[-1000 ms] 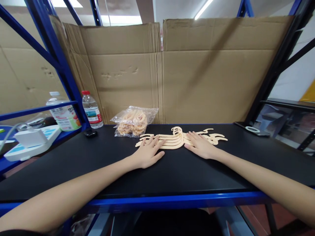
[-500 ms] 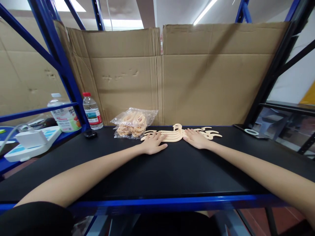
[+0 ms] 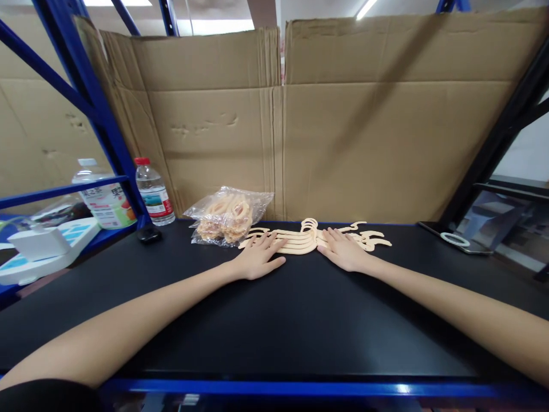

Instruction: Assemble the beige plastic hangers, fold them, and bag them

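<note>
Several cream-coloured clothes hangers (image 3: 298,242) lie overlapped on the black tabletop, their curved hooks bunched together toward the cardboard. My left hand (image 3: 257,256) rests palm down at their left arms, fingers spread and the fingertips over the hangers. On the right side, my right hand (image 3: 343,249) lies flat across the hangers near their middle, fingers stretched out and covering part of them. Neither hand is wrapped round anything. Just left of the hangers sits a clear plastic bag (image 3: 229,216) with cream and pinkish looped items inside.
A tall cardboard sheet (image 3: 386,137) walls off the back. At left stand a red-capped water bottle (image 3: 155,194), a black mouse-like object (image 3: 148,234), a larger bottle (image 3: 105,203) and a white power strip (image 3: 47,257). A white ring (image 3: 455,239) lies on a dark flat device at right.
The view has tilted down and come a little closer to the table. Both hands stay flat on the hangers, with hardly any shift relative to them.
</note>
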Demonstrator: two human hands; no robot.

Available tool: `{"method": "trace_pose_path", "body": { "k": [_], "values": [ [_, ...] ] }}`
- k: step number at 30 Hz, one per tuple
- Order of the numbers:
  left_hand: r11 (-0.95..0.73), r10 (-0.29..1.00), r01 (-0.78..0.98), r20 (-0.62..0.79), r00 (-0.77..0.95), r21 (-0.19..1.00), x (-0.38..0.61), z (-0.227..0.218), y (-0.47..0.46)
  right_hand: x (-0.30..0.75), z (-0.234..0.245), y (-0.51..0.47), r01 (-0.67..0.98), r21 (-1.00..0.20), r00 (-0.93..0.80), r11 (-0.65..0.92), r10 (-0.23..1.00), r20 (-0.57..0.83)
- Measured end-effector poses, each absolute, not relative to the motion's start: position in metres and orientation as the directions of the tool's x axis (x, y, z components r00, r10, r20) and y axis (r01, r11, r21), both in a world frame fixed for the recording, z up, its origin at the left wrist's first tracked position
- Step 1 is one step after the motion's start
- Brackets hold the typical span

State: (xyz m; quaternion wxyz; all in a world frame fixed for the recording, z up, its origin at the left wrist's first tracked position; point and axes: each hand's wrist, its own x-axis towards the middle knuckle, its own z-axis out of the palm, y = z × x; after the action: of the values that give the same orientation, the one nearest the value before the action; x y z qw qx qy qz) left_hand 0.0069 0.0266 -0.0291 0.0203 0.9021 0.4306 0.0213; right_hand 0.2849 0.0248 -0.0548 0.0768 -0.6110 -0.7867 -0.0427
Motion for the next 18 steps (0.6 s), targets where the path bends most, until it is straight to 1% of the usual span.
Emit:
{"method": "trace_pose_path", "body": {
  "k": [4, 10, 15, 18],
  "values": [
    [-0.622, 0.783, 0.781, 0.036, 0.621, 0.048, 0.0062, -0.0292, 0.0281, 0.2839, -0.0518, 0.0225, 0.964, -0.021, -0.255, 0.264, 0.949, 0.186],
    [-0.631, 0.776, 0.775, 0.063, 0.628, 0.033, 0.0071, -0.031, 0.0296, 0.2823, -0.0482, 0.0205, 0.969, -0.028, -0.236, 0.244, 0.955, 0.179],
    [-0.621, 0.783, 0.783, 0.062, 0.619, 0.024, 0.0077, -0.0323, 0.0312, 0.283, -0.048, 0.0209, 0.962, -0.044, -0.259, 0.271, 0.948, 0.184],
    [-0.624, 0.781, 0.781, 0.055, 0.622, 0.027, 0.0083, -0.0324, 0.0307, 0.2841, -0.0489, 0.0216, 0.964, -0.034, -0.255, 0.265, 0.95, 0.178]
  ]
}}
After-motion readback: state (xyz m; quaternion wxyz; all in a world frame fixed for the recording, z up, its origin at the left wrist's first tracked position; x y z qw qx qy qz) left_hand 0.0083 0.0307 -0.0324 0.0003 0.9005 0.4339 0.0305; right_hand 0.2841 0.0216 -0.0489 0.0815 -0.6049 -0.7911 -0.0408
